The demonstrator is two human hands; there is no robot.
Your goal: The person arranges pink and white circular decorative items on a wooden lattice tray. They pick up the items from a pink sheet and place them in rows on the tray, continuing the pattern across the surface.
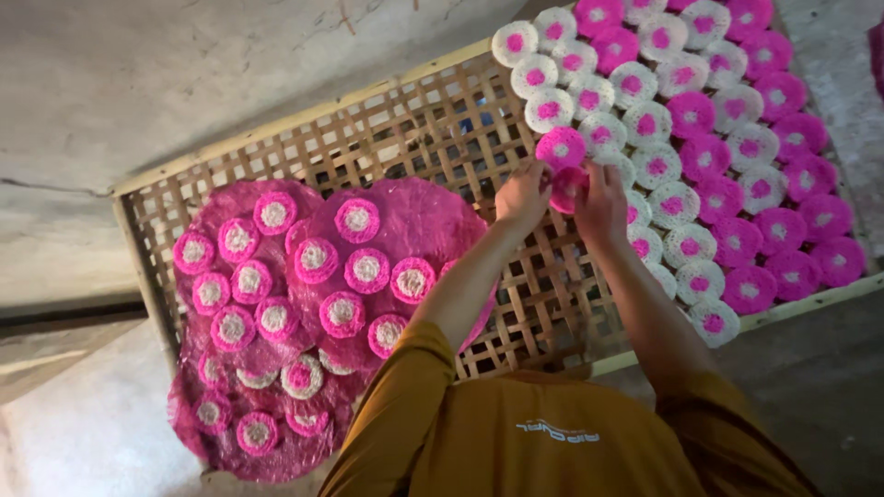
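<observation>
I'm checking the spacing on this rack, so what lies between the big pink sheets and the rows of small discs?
In the head view, only bare woven bamboo tray lies between them, crossed lower down by the person's forearms.

No packages, labels, signs or screens are in view around the hands.

A small handmade-food workshop, it seems — a woven bamboo drying tray rests on a rough concrete floor. Rows of pink-and-white noodle-like discs cover it — more sit on pink sheets.
</observation>
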